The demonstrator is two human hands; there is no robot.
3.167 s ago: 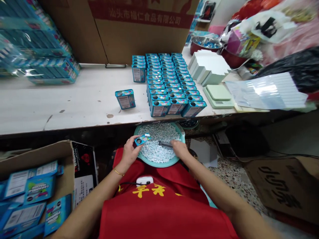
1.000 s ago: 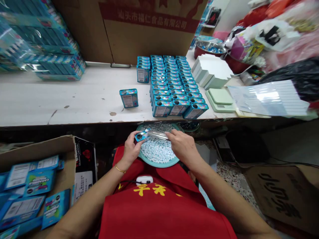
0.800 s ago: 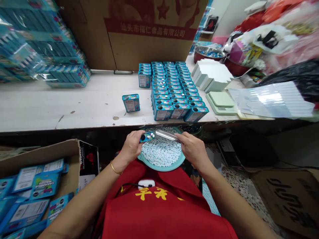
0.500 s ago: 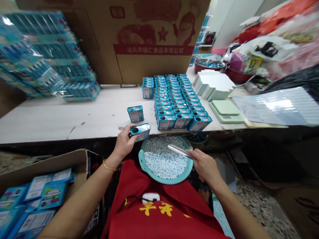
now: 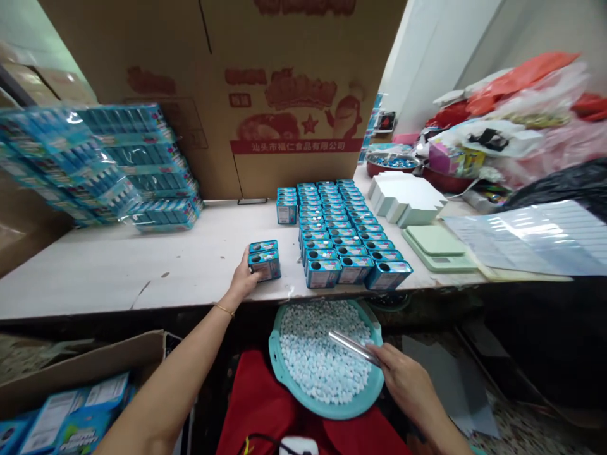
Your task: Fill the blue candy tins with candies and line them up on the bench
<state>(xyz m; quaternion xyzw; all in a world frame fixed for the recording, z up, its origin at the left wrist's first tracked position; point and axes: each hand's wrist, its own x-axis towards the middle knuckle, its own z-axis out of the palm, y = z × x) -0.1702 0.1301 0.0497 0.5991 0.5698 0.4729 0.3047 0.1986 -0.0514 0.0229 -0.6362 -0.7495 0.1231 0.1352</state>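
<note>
My left hand is closed around a small blue candy tin on the white table, right in front of a second blue tin. In my right hand is a shiny metal scoop, its tip over the white candies. Those small pellets fill a turquoise basin below the table edge. To the right of my left hand stand several rows of blue tins, a few with loose white candies on top.
A pale green scale and stacked white cards are on the right of the table. Shrink-wrapped blue packs stand at the left before a large carton. An open box of blue packages is at lower left.
My left hand has moved the tin from the table edge up onto the table, against the other tin. The scoop stays over the basin. The view has tilted up.
</note>
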